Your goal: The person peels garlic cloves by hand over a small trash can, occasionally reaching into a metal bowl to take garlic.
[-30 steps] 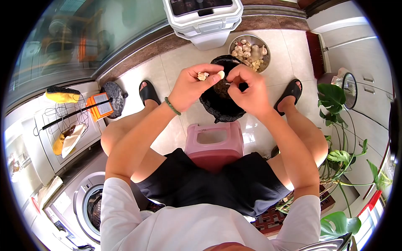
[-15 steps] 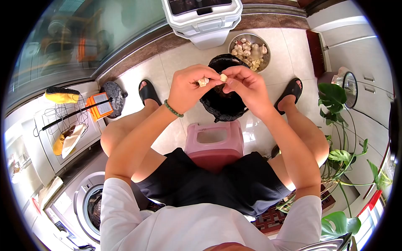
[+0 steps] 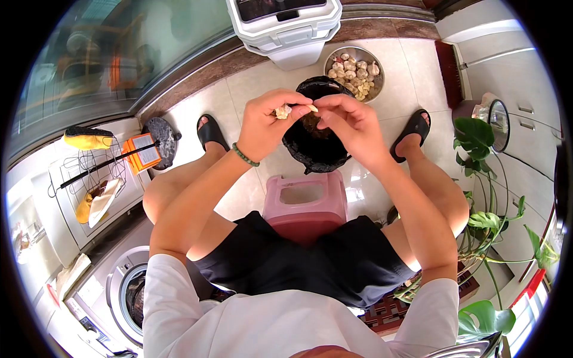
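My left hand (image 3: 265, 114) keeps part of a garlic bulb (image 3: 283, 111) in its curled fingers. Between its thumb and index fingertip is a pale garlic clove (image 3: 313, 108). My right hand (image 3: 353, 122) meets the clove from the other side, fingers bent and closed at its end; any peel in them is too small to see. Both hands are over a bin lined with a black bag (image 3: 319, 156), with brown scraps (image 3: 313, 126) inside. Beyond them on the floor, a metal bowl (image 3: 382, 76) contains garlic bulbs (image 3: 356, 70) and loose peeled cloves (image 3: 362, 89).
A pink stool (image 3: 274, 200) is between my legs. Past the bin stands a white lidded container (image 3: 289, 39). At left are a wire rack (image 3: 89, 164) and a washing machine (image 3: 122, 280); on the right, a leafy plant (image 3: 477, 137) stands by white cabinets (image 3: 507, 77).
The clove has shifted slightly left and tilted at my left fingertips. My right thumb has drawn a little away from it. The scraps in the bin show more between the hands.
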Available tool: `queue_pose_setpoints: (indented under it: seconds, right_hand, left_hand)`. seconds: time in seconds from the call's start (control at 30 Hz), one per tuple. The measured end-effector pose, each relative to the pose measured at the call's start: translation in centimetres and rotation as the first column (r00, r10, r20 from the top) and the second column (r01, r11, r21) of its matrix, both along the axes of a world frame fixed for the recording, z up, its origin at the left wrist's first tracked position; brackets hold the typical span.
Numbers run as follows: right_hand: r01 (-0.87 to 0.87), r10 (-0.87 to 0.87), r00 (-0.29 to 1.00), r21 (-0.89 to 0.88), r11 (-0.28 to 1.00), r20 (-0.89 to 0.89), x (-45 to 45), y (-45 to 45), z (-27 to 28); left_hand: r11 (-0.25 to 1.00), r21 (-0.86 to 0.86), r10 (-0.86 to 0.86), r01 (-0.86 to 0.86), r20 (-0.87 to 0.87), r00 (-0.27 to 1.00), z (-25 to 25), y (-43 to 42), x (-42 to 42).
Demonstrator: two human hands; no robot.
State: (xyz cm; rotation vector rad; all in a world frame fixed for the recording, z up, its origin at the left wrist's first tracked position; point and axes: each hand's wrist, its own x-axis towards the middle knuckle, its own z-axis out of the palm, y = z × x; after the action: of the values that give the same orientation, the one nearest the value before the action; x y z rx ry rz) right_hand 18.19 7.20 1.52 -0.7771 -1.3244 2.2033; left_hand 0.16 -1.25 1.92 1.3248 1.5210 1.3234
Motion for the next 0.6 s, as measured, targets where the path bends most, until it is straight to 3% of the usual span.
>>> queue_pose_setpoints:
  seconds: [0.07, 0.1, 0.17, 0.4, 0.6]
  right_hand:
    - [0.08, -0.082, 0.997, 0.361, 0.929, -0.01, -0.05, -0.3, 0.29]
    - [0.08, -0.082, 0.997, 0.361, 0.929, -0.01, -0.08, -0.29, 0.2]
    - [0.091, -0.113, 0.993, 0.483, 0.871, 0.017, -0.14, -0.26, -0.03]
    - [0.122, -0.162, 0.986, 0.475, 0.872, 0.045, -0.42, -0.25, -0.02]
    - [0.113, -0.18, 0.981, 0.547, 0.829, 0.071, -0.53, -0.02, 0.41]
  left_hand:
    - [0.999, -0.03, 0.015, -0.013, 0.071, 0.997, -0.11, -0.06, 0.24]
    - [0.998, -0.06, 0.032, -0.024, 0.142, 0.989, -0.12, -0.12, 0.33]
    - [0.997, -0.078, 0.015, -0.005, 0.119, 0.993, 0.24, -0.16, 0.38]
    - [0.998, -0.059, -0.005, 0.006, 0.021, 1.0, 0.34, -0.18, 0.43]
    - [0.998, -0.021, -0.061, 0.063, 0.06, 0.996, 0.02, -0.11, 0.26]
